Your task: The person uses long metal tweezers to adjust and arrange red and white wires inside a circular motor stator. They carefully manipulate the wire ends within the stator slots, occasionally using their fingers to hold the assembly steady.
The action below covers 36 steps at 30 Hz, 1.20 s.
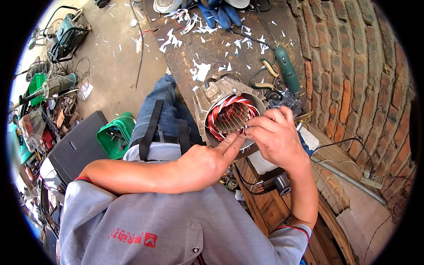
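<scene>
A metal motor housing [201,110] lies on the workbench [185,57] with its round opening toward me. Inside it is a stator winding, a ring of wire coils [249,105] wrapped in red and white, with loose red wires in the middle. My left hand [212,159] reaches across to the ring's near edge, fingers stretched out and pressing on it. Against the ring's right side, my right hand [276,134] is closed in a pinch; what sits between its fingertips is too small to make out.
White paper scraps [203,71] litter the bench, with blue gloves [218,15] at the back. Right of the housing lie a green power tool [287,68] and yellow-handled pliers [268,68]. A brick wall [353,66] bounds the right. A green bin [106,139] stands left.
</scene>
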Each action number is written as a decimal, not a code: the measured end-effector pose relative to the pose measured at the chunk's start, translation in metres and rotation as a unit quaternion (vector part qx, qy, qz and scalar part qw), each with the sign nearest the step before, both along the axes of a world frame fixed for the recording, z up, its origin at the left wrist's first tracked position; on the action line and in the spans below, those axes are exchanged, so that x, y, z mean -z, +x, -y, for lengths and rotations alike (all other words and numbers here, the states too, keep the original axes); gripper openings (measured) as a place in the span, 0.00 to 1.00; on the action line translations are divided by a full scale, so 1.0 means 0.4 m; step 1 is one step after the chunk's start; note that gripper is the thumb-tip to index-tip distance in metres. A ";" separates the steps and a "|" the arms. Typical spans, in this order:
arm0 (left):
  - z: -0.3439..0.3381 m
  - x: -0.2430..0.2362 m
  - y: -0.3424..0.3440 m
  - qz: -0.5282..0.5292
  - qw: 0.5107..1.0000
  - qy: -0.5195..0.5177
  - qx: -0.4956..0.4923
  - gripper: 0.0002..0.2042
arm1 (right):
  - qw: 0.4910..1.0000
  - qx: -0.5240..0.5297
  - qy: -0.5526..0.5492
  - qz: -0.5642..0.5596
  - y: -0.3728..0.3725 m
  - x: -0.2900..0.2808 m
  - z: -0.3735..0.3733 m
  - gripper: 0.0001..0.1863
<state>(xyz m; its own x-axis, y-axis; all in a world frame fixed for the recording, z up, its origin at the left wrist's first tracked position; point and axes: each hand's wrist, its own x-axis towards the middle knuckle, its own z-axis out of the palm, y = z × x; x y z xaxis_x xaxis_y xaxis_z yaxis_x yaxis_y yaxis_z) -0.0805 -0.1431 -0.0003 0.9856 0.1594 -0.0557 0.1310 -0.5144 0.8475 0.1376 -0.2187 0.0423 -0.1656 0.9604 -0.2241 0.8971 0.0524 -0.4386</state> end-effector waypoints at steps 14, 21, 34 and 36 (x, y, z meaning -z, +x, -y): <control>0.024 -0.032 0.014 -0.053 0.976 0.192 0.083 0.33 | 0.993 -0.088 -0.016 0.072 0.004 -0.013 -0.036 0.04; 0.019 -0.031 0.020 -0.065 0.983 0.151 0.078 0.35 | 0.978 -0.192 -0.059 0.049 0.030 0.000 -0.089 0.03; 0.030 -0.038 0.021 -0.085 0.984 0.147 0.048 0.33 | 0.992 -0.116 0.053 0.025 0.050 0.025 -0.007 0.06; 0.033 -0.036 0.019 -0.088 0.983 0.155 0.048 0.32 | 0.995 -0.085 0.037 0.025 0.026 -0.005 0.018 0.11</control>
<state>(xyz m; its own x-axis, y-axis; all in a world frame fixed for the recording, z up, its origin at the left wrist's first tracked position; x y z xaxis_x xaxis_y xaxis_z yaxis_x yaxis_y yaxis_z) -0.0727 -0.1564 0.0142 0.9765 0.1018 -0.1900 0.1995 -0.7610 0.6173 0.1480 -0.2260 0.0444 -0.3184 0.9334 -0.1653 0.8930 0.2368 -0.3826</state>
